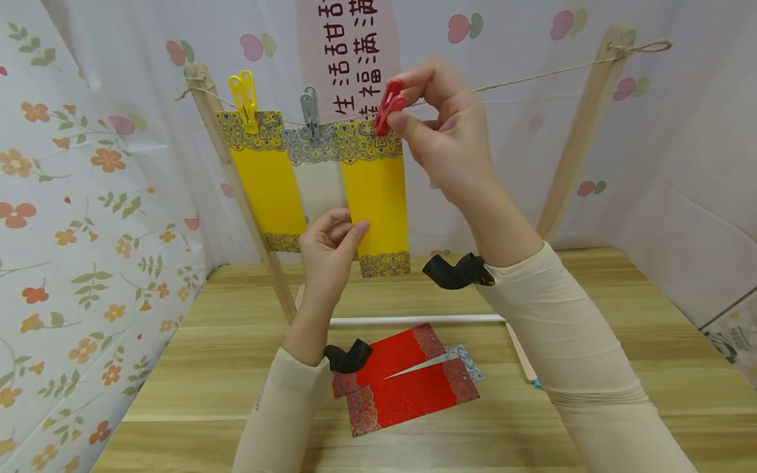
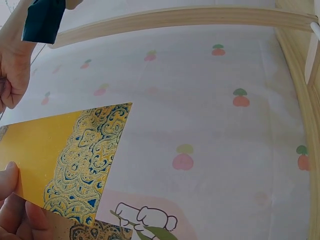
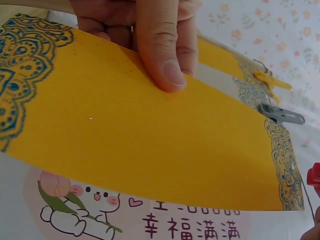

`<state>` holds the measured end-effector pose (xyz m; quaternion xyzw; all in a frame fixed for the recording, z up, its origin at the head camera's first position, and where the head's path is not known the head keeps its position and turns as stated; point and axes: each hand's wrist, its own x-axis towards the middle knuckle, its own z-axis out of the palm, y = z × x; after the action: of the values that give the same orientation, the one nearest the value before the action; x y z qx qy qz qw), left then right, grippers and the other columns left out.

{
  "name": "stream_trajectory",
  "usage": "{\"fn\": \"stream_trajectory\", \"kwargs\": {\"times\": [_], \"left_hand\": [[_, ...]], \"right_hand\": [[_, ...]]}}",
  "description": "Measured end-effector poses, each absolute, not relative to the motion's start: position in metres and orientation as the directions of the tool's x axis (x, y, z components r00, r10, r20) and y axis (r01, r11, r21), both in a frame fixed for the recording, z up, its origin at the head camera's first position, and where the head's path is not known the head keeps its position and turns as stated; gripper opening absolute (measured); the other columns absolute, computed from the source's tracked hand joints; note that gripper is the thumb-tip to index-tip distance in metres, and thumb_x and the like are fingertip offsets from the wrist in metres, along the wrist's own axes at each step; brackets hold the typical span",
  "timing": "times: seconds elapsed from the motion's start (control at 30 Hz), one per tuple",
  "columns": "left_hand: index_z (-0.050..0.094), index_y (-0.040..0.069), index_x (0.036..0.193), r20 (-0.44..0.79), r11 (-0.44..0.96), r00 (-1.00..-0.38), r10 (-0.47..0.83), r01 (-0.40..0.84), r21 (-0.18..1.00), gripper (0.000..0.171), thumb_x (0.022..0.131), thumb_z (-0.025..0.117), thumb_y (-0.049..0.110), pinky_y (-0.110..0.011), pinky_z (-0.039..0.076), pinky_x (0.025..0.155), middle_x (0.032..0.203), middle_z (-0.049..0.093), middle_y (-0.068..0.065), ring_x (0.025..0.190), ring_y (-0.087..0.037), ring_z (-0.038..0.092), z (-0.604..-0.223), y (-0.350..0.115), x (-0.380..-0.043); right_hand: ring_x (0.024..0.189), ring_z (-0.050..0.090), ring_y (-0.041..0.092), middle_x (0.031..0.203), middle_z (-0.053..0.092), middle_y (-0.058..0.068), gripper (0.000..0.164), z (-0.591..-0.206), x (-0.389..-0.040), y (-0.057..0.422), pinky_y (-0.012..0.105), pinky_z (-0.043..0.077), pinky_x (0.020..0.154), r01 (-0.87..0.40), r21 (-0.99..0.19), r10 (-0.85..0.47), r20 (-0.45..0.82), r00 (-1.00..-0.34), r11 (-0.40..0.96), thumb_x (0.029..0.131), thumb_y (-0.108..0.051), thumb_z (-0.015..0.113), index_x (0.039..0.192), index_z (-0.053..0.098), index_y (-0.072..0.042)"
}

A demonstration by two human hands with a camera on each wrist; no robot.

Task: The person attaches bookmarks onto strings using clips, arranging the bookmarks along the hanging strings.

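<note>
My left hand (image 1: 331, 246) pinches the left edge of a yellow card (image 1: 378, 203) with patterned bands at both ends. At the card's top right corner, my right hand (image 1: 452, 131) pinches a red clothespin (image 1: 389, 108) set at the twine. In the right wrist view the left thumb (image 3: 167, 70) lies on the card's face. Left of it a white card (image 1: 319, 187) hangs from a grey clothespin (image 1: 310, 115), partly behind the left hand. Farther left, another yellow card (image 1: 266, 190) hangs from a yellow clothespin (image 1: 244, 102).
Twine (image 1: 532, 77) runs between a left wooden post (image 1: 236, 190) and a right wooden post (image 1: 582, 138). Red cards (image 1: 408, 401) lie overlapped on the wooden table (image 1: 219, 368), with a pale card (image 1: 470, 364) partly beneath. A white rod (image 1: 420, 320) crosses behind them.
</note>
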<state>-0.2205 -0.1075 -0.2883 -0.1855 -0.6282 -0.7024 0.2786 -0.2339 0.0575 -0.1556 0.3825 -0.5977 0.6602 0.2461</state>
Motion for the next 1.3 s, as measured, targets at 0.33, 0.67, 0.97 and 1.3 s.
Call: {"fn": "stream_trajectory", "kwargs": {"times": [0.33, 0.67, 0.97, 1.3], "left_hand": [[0.066, -0.013, 0.101, 0.617, -0.053, -0.766, -0.182, 0.634, 0.771, 0.016, 0.088, 0.07, -0.005, -0.017, 0.043, 0.053, 0.078, 0.074, 0.018, 0.059, -0.004, 0.058, -0.287, -0.106, -0.222], [0.065, -0.014, 0.101, 0.633, -0.051, -0.754, -0.174, 0.649, 0.759, 0.016, 0.089, 0.069, -0.006, -0.017, 0.037, 0.05, 0.075, 0.072, 0.02, 0.049, -0.003, 0.045, -0.287, -0.105, -0.225], [0.066, -0.013, 0.102, 0.64, -0.047, -0.748, -0.175, 0.655, 0.754, 0.016, 0.089, 0.069, -0.004, -0.017, 0.036, 0.049, 0.076, 0.072, 0.021, 0.048, -0.004, 0.044, -0.289, -0.104, -0.228], [0.065, -0.013, 0.102, 0.653, -0.037, -0.736, -0.178, 0.668, 0.743, 0.016, 0.089, 0.068, -0.005, -0.017, 0.035, 0.048, 0.074, 0.072, 0.02, 0.046, -0.003, 0.041, -0.29, -0.104, -0.23]], "right_hand": [[0.076, 0.06, 0.023, 0.083, 0.063, 0.0, 0.011, -0.149, -0.238, 0.048, 0.021, 0.035, 0.048, -0.83, -0.552, -0.118, 0.831, -0.543, -0.071, 0.091, 0.007, 0.063, 0.098, 0.065, -0.001], [0.085, 0.064, 0.02, 0.084, 0.064, -0.002, 0.009, -0.145, -0.237, 0.047, 0.023, 0.056, 0.07, -0.839, -0.543, -0.07, 0.839, -0.54, -0.03, 0.092, 0.004, 0.064, 0.098, 0.065, -0.003], [0.091, 0.063, 0.016, 0.086, 0.061, -0.003, 0.01, -0.134, -0.237, 0.041, 0.024, 0.057, 0.078, -0.797, -0.591, -0.109, 0.79, -0.603, 0.121, 0.093, 0.002, 0.064, 0.1, 0.066, -0.005], [0.089, 0.061, 0.014, 0.084, 0.058, -0.001, 0.007, -0.129, -0.234, 0.038, 0.026, 0.058, 0.082, -0.763, -0.613, -0.151, 0.751, -0.643, 0.204, 0.093, 0.0, 0.064, 0.097, 0.063, -0.005]]}}
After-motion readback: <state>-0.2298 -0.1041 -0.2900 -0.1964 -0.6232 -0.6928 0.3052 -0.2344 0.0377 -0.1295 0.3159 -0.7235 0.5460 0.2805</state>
